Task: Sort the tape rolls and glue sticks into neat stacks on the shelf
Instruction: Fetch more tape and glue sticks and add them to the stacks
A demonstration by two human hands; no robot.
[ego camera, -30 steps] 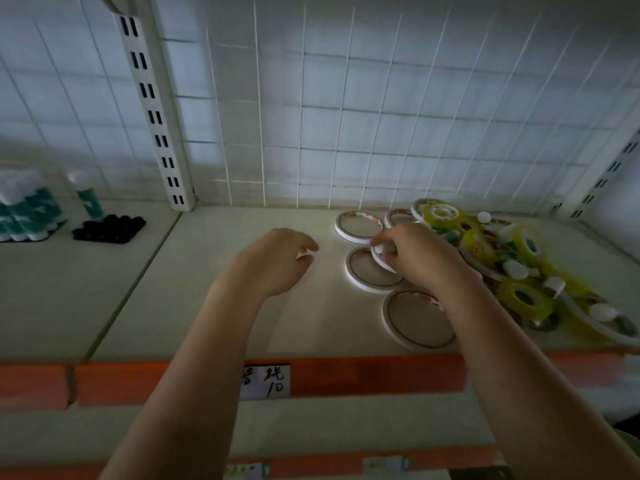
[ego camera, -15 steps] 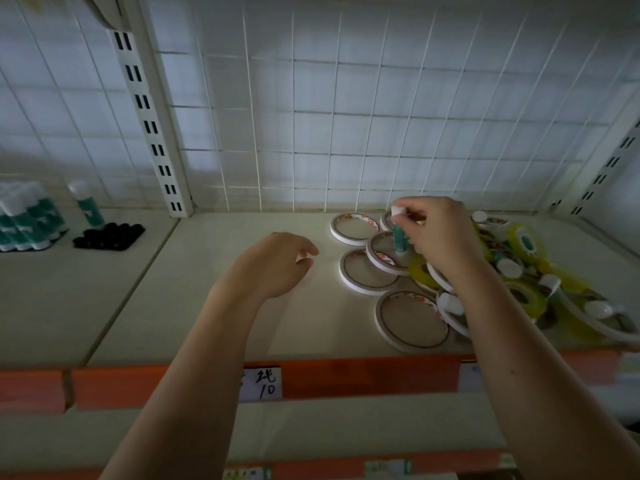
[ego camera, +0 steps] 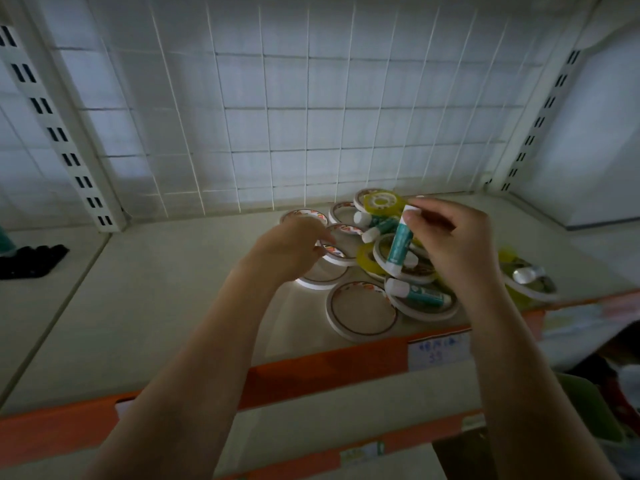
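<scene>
A jumbled pile of white-rimmed tape rolls, yellow tape rolls and teal glue sticks lies on the cream shelf, right of centre. My right hand pinches one teal glue stick by its white cap and holds it nearly upright above the pile. My left hand reaches over the pile's left edge with its fingers curled round the rim of a white tape roll.
A white wire grid backs the shelf. A slotted upright divides it from the left bay, where a black tray sits. The shelf front is an orange strip with a price label.
My right hand lifted a glue stick out of the pile and raised it. My left hand moved right, from resting apart on the shelf onto a white tape roll. The camera swung right.
</scene>
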